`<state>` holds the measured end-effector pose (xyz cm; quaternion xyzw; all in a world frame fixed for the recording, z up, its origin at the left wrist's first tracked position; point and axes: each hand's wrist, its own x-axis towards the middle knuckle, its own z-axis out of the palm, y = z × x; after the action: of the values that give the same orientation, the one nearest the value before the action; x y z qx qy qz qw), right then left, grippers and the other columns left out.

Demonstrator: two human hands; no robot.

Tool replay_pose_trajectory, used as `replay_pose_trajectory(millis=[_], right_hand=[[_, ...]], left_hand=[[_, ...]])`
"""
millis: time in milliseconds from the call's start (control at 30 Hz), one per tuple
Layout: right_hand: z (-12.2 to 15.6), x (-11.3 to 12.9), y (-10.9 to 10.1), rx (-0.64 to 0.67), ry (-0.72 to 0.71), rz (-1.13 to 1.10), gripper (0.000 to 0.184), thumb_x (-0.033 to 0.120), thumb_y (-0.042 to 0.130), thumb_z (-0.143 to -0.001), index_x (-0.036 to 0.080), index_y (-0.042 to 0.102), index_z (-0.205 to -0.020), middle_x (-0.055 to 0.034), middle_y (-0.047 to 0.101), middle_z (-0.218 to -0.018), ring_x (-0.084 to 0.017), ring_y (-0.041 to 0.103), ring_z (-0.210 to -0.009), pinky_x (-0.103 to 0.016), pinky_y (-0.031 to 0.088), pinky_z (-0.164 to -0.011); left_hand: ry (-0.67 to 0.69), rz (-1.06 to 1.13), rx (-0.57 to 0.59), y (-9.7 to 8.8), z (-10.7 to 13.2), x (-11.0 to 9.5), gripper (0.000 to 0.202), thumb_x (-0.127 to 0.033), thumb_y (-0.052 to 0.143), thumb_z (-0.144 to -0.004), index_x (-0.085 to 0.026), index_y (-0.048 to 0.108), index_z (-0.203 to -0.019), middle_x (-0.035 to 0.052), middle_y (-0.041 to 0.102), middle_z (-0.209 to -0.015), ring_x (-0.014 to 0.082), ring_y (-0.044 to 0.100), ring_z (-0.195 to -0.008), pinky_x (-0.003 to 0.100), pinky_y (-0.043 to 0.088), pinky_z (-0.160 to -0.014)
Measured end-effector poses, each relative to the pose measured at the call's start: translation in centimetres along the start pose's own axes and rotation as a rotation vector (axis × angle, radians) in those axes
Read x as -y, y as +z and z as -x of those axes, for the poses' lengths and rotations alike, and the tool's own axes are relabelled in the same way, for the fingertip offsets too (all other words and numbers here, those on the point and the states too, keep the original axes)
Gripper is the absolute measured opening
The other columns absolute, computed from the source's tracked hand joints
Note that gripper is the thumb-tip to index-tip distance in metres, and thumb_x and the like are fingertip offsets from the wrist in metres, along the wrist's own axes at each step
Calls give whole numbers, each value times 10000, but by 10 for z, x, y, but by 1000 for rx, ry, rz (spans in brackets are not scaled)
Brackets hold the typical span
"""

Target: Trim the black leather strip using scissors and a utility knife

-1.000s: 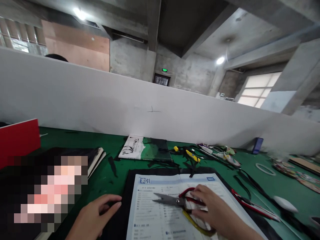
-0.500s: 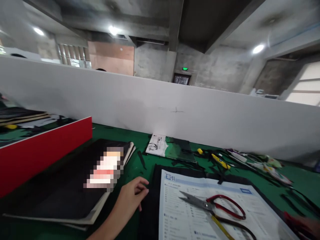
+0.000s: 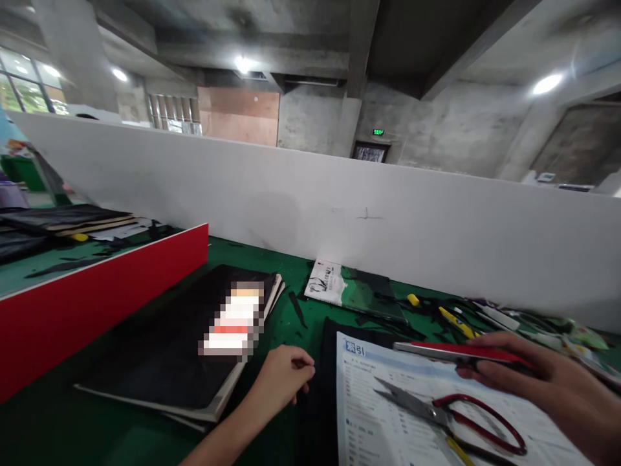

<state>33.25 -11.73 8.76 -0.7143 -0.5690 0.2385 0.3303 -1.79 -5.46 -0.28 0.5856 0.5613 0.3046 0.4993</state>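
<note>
My left hand [image 3: 286, 372] rests over the green table with its fingers curled together, and nothing shows in them. It is beside the left edge of a black sheet [image 3: 317, 388] under a printed page [image 3: 361, 382]. On that page lies a pair of scissors [image 3: 439, 414], dark red and yellow on the handles, blades pointing left. My right hand [image 3: 528, 375] grips a long red-and-silver tool [image 3: 436, 351], its thin end pointing left above the page. The fingers cover part of the tool, so its exact kind is unclear.
A large black-covered book [image 3: 169, 349], partly pixelated, lies at left beside a red divider [image 3: 145, 278]. A green-and-white booklet [image 3: 356, 291] stands near the white partition [image 3: 291, 194]. A yellow cutter [image 3: 456, 321] lies among scraps at right.
My right hand has come in from the right edge, bringing the red-and-silver tool over the page. My left hand's fingers are closer together. The view has turned slightly left.
</note>
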Motion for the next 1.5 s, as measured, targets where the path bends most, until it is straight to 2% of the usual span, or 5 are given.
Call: replay_pose_trajectory(millis=[267,467,967,1167,1500], right_hand=[[10,35,79,431,476,-825,321,458,658,-780,143,659,-840,-82,704,-835,-176,670,-781,-223,536,-704],[9,44,100,745,215,-718,288,396,537,-885,131,646,-849,-36,665,-787,-65,562,-588,-162,417,-530],[10,53,130,337,-221,253,378,542,351,-886,237,542,-773,14,569,-587,-154,535,-546,-252,365,-504],[15,58,129,414,-191,218,520,548,286,-918,256,505,-1289,45,486,-455,-185,527,-466,-264,391,-485],[25,70,129,440,-326,214,424,474,290,-951,361,560,-1258,1,712,-982,-236,643,-903,-354,473,-831]], left_hand=[[34,-4,-6,3,-2,9,136,-232,496,-741,-145,596,-711,-44,526,-475,107,495,-379,186,340,-323],[32,-22,-2,3,-3,11,137,-230,491,-736,-146,596,-709,-37,542,-463,100,451,-328,199,333,-330],[134,-105,-52,1,2,6,102,-196,482,-710,-174,550,-637,-55,508,-505,104,535,-413,191,342,-412],[169,-127,-67,2,0,13,113,-224,477,-716,-183,551,-640,-51,512,-511,118,542,-424,206,351,-421],[164,-154,-72,2,4,4,114,-219,472,-716,-190,538,-628,-53,503,-503,114,534,-438,201,348,-434]])
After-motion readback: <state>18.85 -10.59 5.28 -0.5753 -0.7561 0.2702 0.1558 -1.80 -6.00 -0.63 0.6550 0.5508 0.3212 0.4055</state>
